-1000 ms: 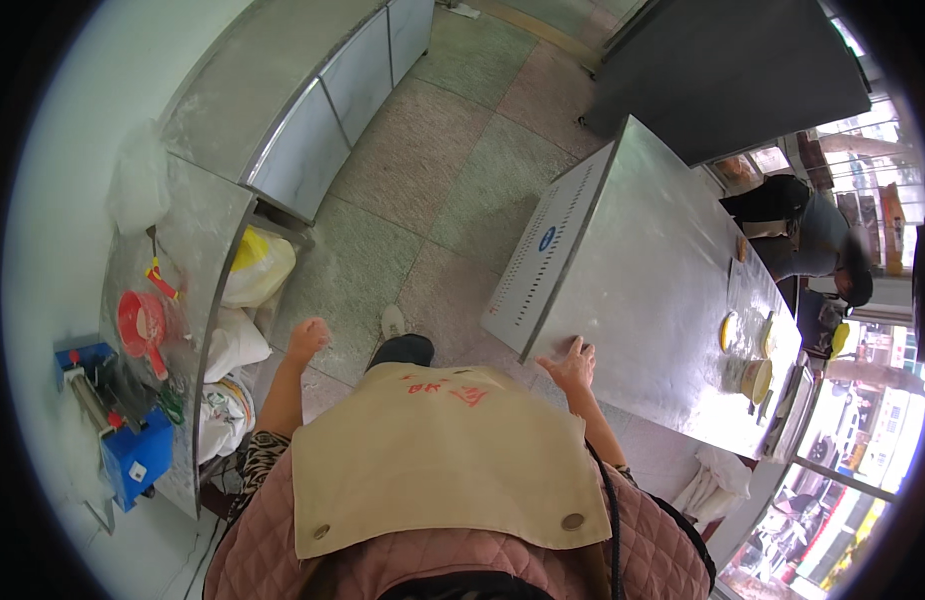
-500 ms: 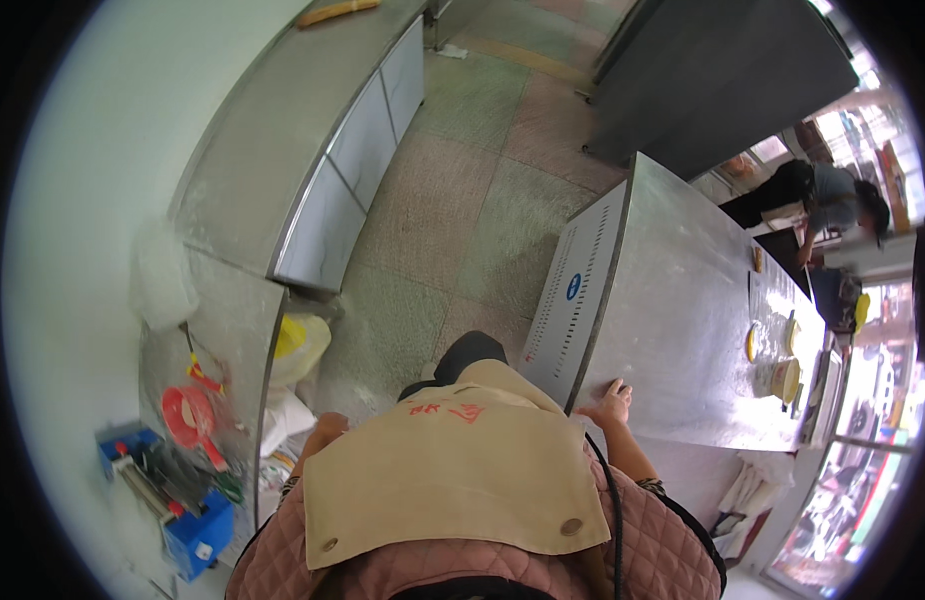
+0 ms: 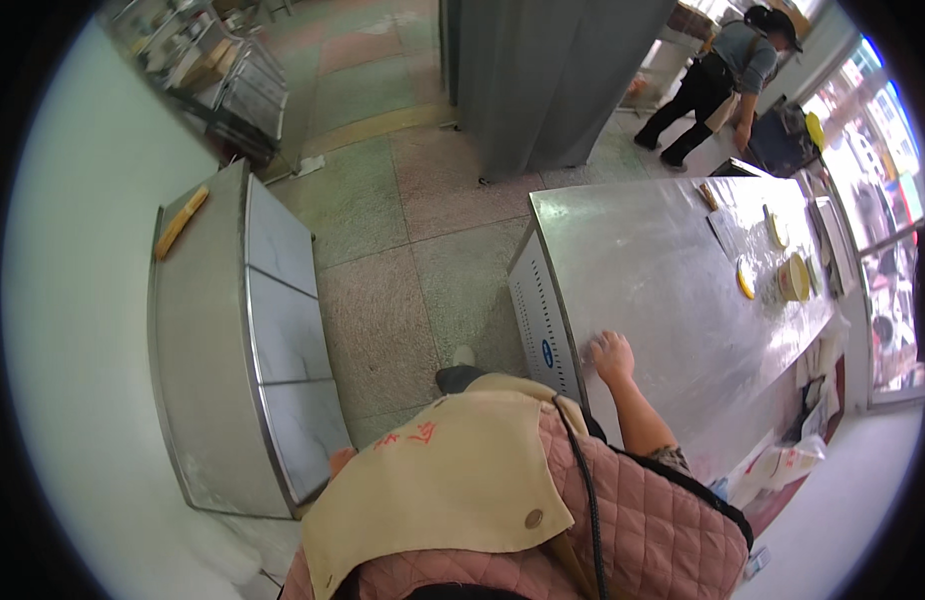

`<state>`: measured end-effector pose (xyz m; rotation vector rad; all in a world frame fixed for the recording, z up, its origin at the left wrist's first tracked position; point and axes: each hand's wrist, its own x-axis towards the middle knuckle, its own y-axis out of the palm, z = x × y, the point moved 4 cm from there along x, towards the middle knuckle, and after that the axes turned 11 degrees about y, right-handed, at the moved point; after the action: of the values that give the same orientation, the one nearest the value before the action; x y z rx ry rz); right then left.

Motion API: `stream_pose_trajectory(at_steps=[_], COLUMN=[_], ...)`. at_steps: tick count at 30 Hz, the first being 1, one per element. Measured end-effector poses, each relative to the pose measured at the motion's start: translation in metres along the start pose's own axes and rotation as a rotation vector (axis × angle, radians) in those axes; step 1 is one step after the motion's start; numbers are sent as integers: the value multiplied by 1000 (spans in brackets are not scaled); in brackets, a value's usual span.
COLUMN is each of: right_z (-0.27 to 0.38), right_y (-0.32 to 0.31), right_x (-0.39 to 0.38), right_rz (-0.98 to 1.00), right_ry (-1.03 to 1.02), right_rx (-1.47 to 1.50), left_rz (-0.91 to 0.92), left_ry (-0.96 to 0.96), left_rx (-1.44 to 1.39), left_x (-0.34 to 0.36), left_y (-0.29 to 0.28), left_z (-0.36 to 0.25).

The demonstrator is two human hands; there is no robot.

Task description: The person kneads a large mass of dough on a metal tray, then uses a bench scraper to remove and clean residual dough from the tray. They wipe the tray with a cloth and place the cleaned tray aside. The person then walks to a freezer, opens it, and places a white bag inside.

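Note:
My right hand (image 3: pixel 611 357) rests on the steel worktable (image 3: pixel 633 270), close to its left edge. Its fingers are apart, and I see nothing held in it. Only a small part of my left hand (image 3: pixel 342 460) shows beside my beige apron (image 3: pixel 453 470), near the front end of the low steel counter (image 3: pixel 208 370). The fingers of that hand are hidden.
A wooden rolling pin (image 3: pixel 182 222) lies on the counter. A yellow tub (image 3: pixel 794 277) and a yellow lid (image 3: pixel 746 279) sit on the worktable's right side. Beyond stands a tall grey cabinet (image 3: pixel 553 80). Another person (image 3: pixel 728 80) bends at the back right.
I have stepped forward and my view has turned, so the rolling pin and grey cabinet show nearer. My right hand has moved along the worktable's edge onto its top. The other person now stands in fuller view.

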<state>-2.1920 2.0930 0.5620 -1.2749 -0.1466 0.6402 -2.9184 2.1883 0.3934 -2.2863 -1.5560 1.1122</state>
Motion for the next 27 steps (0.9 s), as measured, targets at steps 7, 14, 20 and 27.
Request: stream_pose_trajectory(at_steps=[7,14,20,27], right_z=[177,232,232,233], right_y=[-7,1,19,43], right_x=[116,216,229,211], right_rz=[126,66,-134,-110], right_ry=[-150,35,399,757], right_rx=[-22,66,88,120], left_rz=[-56,141,445,738], left_ry=[-93,-62,165,754], left_rx=[-528,-156,495,1136], left_x=[154,329,528,794], left_y=[-36,-89,-163,-181], left_z=[-117,-178,-221,-402])
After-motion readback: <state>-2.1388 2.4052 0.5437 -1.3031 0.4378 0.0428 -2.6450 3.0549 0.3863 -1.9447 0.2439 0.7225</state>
